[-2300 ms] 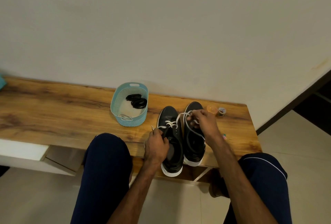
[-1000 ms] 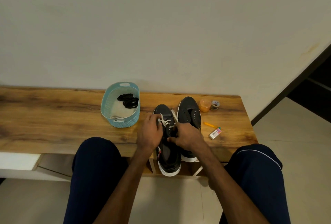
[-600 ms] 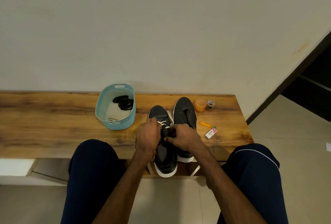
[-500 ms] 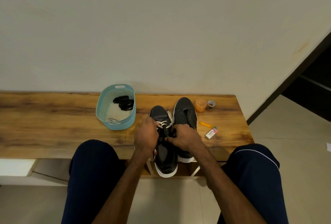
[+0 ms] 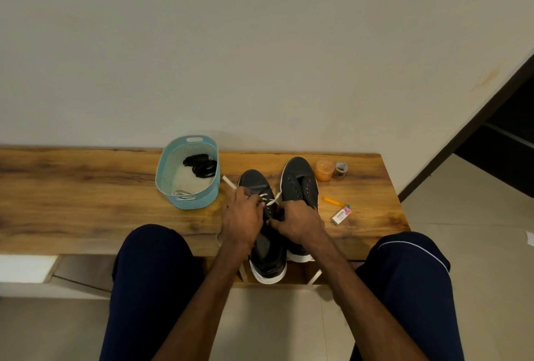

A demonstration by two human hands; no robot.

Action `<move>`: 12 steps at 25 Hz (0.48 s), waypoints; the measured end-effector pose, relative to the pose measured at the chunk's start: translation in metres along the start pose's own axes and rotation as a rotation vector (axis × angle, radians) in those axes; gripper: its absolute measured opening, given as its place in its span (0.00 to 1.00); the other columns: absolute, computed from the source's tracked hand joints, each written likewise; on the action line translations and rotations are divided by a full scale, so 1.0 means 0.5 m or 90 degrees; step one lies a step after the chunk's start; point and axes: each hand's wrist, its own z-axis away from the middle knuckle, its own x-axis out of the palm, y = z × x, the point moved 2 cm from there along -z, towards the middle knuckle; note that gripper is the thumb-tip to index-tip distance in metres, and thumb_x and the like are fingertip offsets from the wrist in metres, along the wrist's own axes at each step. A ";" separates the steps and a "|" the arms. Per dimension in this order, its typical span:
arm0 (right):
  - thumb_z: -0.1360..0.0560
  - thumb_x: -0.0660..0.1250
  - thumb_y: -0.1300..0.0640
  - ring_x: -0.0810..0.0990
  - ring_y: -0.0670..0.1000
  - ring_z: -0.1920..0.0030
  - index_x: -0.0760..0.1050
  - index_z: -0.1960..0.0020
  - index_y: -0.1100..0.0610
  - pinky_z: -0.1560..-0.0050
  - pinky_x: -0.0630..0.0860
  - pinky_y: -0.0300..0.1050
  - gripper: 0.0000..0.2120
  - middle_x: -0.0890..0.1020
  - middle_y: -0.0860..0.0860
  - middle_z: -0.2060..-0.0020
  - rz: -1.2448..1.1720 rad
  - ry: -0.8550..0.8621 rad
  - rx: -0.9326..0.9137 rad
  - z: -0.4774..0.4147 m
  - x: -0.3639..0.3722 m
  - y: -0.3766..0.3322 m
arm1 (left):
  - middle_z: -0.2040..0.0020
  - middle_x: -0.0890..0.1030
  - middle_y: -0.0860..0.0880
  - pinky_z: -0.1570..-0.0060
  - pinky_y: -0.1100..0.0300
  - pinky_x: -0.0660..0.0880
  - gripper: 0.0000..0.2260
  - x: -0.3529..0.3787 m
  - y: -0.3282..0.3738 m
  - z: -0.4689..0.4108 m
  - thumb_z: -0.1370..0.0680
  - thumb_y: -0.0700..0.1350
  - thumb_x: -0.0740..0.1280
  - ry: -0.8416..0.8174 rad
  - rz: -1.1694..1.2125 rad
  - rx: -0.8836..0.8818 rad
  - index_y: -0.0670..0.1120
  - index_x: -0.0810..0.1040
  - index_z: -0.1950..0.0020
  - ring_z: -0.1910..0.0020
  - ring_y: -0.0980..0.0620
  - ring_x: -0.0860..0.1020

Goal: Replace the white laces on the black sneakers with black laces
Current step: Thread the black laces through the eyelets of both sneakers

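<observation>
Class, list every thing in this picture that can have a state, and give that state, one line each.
Laced sneaker: partly unlaced, heel overhanging the bench.
Other sneaker: no lace, eyelets empty.
White lace: threaded through a few eyelets only.
Blue basket: upright, open-topped.
Black laces: coiled in the Blue basket, unused.
Left hand: grips the White lace.
Right hand: grips the Laced sneaker at its eyelets.

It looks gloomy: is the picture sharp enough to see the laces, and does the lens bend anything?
Head view: dim light, soft shadow behind the blue basket; head view: sharp enough for the white lace on the left sneaker and print on the eraser; head view: door frame leans, likely wide-angle distortion.
</observation>
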 end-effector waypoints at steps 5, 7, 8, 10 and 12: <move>0.25 0.68 0.43 0.81 0.53 0.52 0.79 0.48 0.53 0.46 0.78 0.53 0.15 0.83 0.50 0.55 0.025 0.009 0.004 0.002 -0.003 -0.002 | 0.45 0.78 0.46 0.55 0.57 0.73 0.13 -0.006 -0.025 -0.005 0.18 0.53 0.62 0.040 0.145 -0.134 0.45 0.79 0.44 0.50 0.51 0.76; 0.24 0.68 0.44 0.81 0.53 0.51 0.79 0.47 0.54 0.44 0.77 0.55 0.14 0.82 0.51 0.55 0.038 0.016 0.004 0.003 -0.002 -0.006 | 0.45 0.79 0.43 0.57 0.58 0.71 0.13 -0.027 -0.046 -0.010 0.17 0.50 0.61 0.142 0.443 -0.262 0.42 0.78 0.43 0.51 0.50 0.77; 0.24 0.67 0.44 0.81 0.54 0.50 0.79 0.47 0.54 0.42 0.76 0.56 0.14 0.82 0.51 0.55 0.037 0.015 0.007 0.004 -0.002 -0.006 | 0.45 0.79 0.42 0.57 0.59 0.72 0.13 -0.042 -0.062 -0.017 0.17 0.49 0.60 0.200 0.594 -0.330 0.42 0.77 0.42 0.51 0.49 0.77; 0.24 0.67 0.45 0.81 0.54 0.49 0.79 0.46 0.54 0.40 0.75 0.57 0.14 0.82 0.52 0.53 0.035 0.012 0.013 0.005 -0.002 -0.006 | 0.46 0.78 0.44 0.57 0.60 0.73 0.12 -0.068 -0.092 -0.021 0.17 0.48 0.60 0.289 0.713 -0.414 0.41 0.76 0.42 0.48 0.47 0.78; 0.24 0.67 0.44 0.81 0.55 0.48 0.79 0.46 0.54 0.39 0.74 0.58 0.15 0.82 0.52 0.52 0.037 0.013 0.013 0.004 -0.001 -0.007 | 0.42 0.76 0.45 0.54 0.57 0.73 0.11 -0.090 -0.100 -0.016 0.18 0.48 0.63 0.289 0.480 -0.349 0.43 0.75 0.40 0.44 0.46 0.77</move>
